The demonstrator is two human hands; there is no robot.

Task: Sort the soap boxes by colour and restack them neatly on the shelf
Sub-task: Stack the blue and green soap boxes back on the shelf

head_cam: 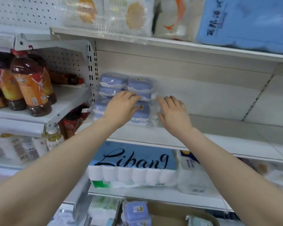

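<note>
Blue soap boxes [138, 84]: wrapped in clear film, stacked in two columns side by side at the far left end of the middle shelf [219, 141], hard against the slotted white upright [93, 67]. Look about three high, though blur and the hands hide the lower ones.

Left grip [121, 106]: reaches in over the front of the stack, released, fingers straight and laid flat across the middle box of the right column, thumb spread beside the box below.

Right grip [174, 111]: hovers just beside the right edge of the stack, released, fingers loosely curved, tips at the loose film sticking out from the boxes. Cannot tell whether actually touching the film.

Below, at the bottom edge: open cardboard carton [167, 211] holding one more blue box [136, 212] with a label on its lid, and a pale green box [198, 222] only partly in view.

On the shelf underneath the stack: pack of toilet rolls [131, 163] with blue lettered wrap. On the neighbouring shelf to the left: brown drink bottles [29, 85] with orange labels. Up top: bagged paper goods and a blue pack [245, 22].
</note>
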